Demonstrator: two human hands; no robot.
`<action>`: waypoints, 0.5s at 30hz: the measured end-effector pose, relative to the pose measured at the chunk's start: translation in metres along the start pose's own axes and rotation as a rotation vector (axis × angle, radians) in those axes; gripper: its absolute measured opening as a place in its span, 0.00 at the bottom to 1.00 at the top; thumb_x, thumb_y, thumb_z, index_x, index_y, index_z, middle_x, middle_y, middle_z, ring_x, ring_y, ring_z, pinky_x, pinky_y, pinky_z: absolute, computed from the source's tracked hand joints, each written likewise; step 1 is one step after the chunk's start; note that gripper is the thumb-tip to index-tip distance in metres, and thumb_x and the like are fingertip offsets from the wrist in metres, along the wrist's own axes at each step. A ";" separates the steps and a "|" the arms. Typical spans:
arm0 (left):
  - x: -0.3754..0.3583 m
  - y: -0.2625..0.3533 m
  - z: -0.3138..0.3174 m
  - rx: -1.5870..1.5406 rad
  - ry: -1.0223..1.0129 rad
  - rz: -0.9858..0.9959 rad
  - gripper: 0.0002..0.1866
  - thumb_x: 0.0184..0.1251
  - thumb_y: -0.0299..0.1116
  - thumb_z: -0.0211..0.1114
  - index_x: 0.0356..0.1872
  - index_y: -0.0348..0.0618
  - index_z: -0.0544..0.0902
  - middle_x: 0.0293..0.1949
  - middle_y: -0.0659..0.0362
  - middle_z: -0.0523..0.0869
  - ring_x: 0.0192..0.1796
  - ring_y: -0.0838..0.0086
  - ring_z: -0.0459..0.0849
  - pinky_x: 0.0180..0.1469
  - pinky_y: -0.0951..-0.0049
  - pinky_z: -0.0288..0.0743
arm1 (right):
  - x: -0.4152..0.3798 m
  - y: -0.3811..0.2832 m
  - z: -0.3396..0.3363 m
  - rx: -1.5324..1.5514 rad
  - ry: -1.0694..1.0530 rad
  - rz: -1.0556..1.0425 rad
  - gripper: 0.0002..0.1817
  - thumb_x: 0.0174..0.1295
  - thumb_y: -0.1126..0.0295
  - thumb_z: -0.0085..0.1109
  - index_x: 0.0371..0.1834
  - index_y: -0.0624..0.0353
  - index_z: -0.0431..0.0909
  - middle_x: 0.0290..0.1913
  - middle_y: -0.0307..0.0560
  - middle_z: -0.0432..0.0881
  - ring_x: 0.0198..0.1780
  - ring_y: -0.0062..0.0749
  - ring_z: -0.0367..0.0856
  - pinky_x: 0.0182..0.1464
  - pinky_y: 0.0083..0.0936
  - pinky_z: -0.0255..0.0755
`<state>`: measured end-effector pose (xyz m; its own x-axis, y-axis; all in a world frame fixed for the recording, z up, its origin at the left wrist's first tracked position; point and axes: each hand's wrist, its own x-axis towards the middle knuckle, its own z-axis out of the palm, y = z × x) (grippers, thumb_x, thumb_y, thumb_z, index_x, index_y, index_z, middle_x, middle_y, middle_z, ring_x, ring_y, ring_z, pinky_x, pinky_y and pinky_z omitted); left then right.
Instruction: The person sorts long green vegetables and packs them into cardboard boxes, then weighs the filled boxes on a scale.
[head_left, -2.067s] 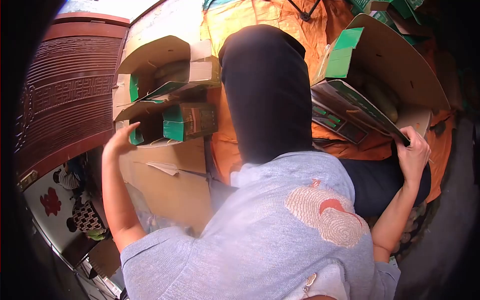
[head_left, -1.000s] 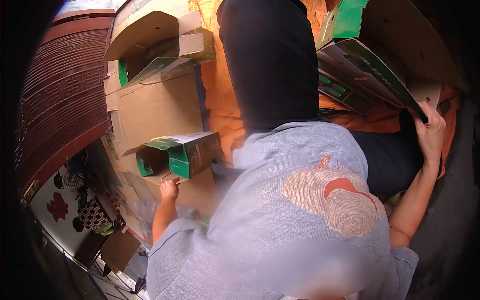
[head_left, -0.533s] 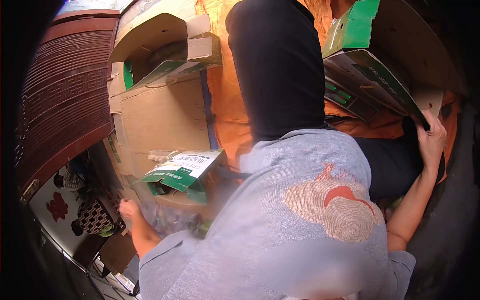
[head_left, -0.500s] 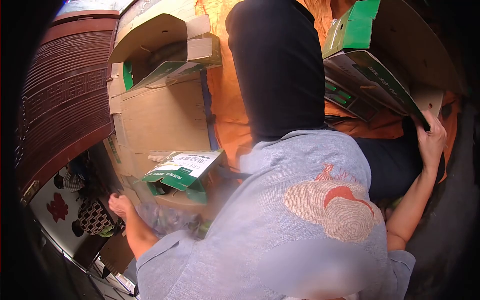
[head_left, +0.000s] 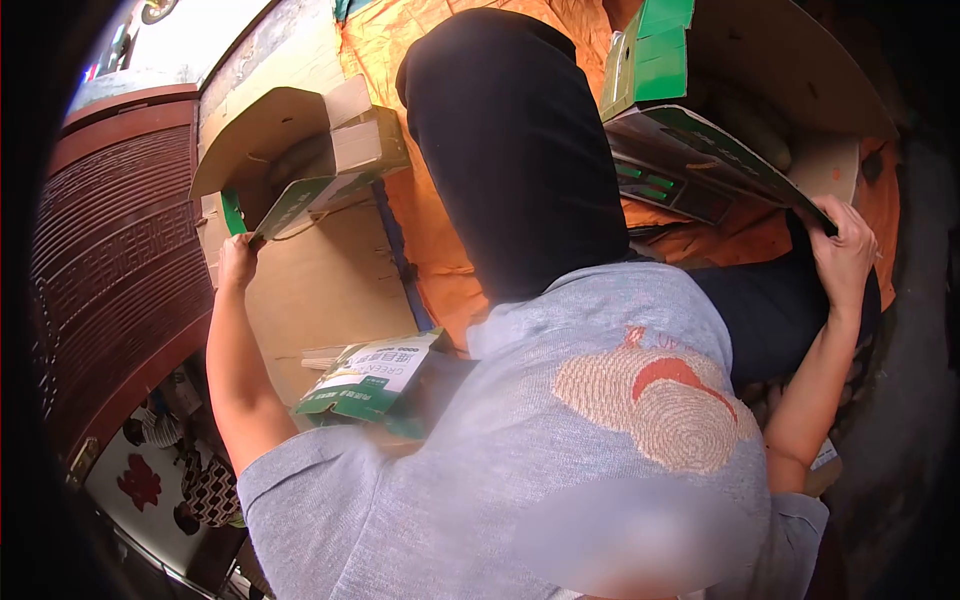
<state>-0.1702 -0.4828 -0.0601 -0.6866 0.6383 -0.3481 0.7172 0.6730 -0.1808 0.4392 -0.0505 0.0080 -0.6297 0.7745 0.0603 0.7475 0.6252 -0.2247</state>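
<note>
My left hand (head_left: 238,258) pinches the near corner of the raised green-and-white flap on the left cardboard box (head_left: 365,143). This box stands open, with a rounded, dull-coloured thing (head_left: 298,158) partly visible in its shadowed inside. On the other side, my right hand (head_left: 846,250) is closed around the lower corner of a flap on the right cardboard box (head_left: 663,65), thumb and fingers on either side of the edge. That box is open too, and a pale rounded thing (head_left: 765,138) shows dimly within.
Between the boxes rises my black-trousered knee (head_left: 510,130) over an orange sheet (head_left: 440,235). A printed green-and-white carton (head_left: 370,375) lies by my left side on flattened cardboard (head_left: 320,270). A carved brown wooden panel (head_left: 120,240) borders the left; people (head_left: 210,490) are beyond it.
My left hand has moved up from low at my left side to the left box and taken hold of its flap. My right hand keeps its grip on the right box's flap.
</note>
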 end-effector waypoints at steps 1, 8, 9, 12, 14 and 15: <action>-0.009 0.000 0.002 0.019 0.001 0.003 0.08 0.57 0.36 0.65 0.33 0.44 0.84 0.29 0.44 0.82 0.36 0.49 0.81 0.36 0.55 0.72 | 0.001 -0.003 -0.001 0.001 -0.002 0.009 0.05 0.49 0.72 0.63 0.28 0.57 0.77 0.26 0.45 0.79 0.30 0.42 0.78 0.32 0.31 0.67; -0.085 -0.002 0.016 0.015 -0.031 -0.089 0.11 0.58 0.39 0.63 0.33 0.42 0.83 0.30 0.44 0.81 0.35 0.47 0.80 0.37 0.54 0.71 | 0.005 0.006 -0.004 0.011 -0.034 -0.066 0.05 0.49 0.72 0.63 0.28 0.57 0.76 0.26 0.45 0.79 0.29 0.41 0.77 0.31 0.31 0.66; -0.100 -0.010 0.023 0.015 -0.049 -0.083 0.11 0.58 0.40 0.63 0.33 0.42 0.83 0.29 0.44 0.81 0.35 0.47 0.80 0.37 0.54 0.71 | 0.005 0.007 -0.004 0.006 -0.033 -0.075 0.06 0.48 0.72 0.63 0.28 0.57 0.76 0.25 0.45 0.79 0.29 0.41 0.77 0.31 0.31 0.66; -0.154 -0.030 0.046 0.004 -0.043 -0.019 0.10 0.59 0.38 0.62 0.33 0.44 0.84 0.27 0.44 0.81 0.34 0.48 0.80 0.35 0.54 0.72 | 0.006 0.008 -0.004 0.010 -0.029 -0.105 0.06 0.48 0.72 0.63 0.28 0.57 0.76 0.25 0.44 0.78 0.28 0.41 0.77 0.30 0.31 0.65; -0.194 -0.019 0.043 0.024 -0.114 -0.068 0.09 0.59 0.38 0.62 0.35 0.46 0.85 0.27 0.43 0.81 0.34 0.48 0.80 0.35 0.54 0.73 | 0.008 0.009 -0.004 0.018 -0.034 -0.122 0.06 0.49 0.72 0.63 0.28 0.57 0.76 0.25 0.44 0.78 0.28 0.41 0.76 0.30 0.31 0.65; -0.213 -0.020 0.047 0.037 -0.155 -0.086 0.09 0.59 0.37 0.62 0.36 0.47 0.85 0.28 0.44 0.81 0.33 0.48 0.80 0.34 0.54 0.72 | 0.009 0.010 -0.004 0.021 -0.037 -0.128 0.06 0.49 0.72 0.63 0.28 0.57 0.76 0.25 0.44 0.78 0.28 0.41 0.76 0.30 0.31 0.65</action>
<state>-0.0328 -0.6500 -0.0250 -0.7216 0.5116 -0.4665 0.6622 0.7067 -0.2492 0.4414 -0.0368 0.0099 -0.7276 0.6839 0.0541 0.6557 0.7165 -0.2380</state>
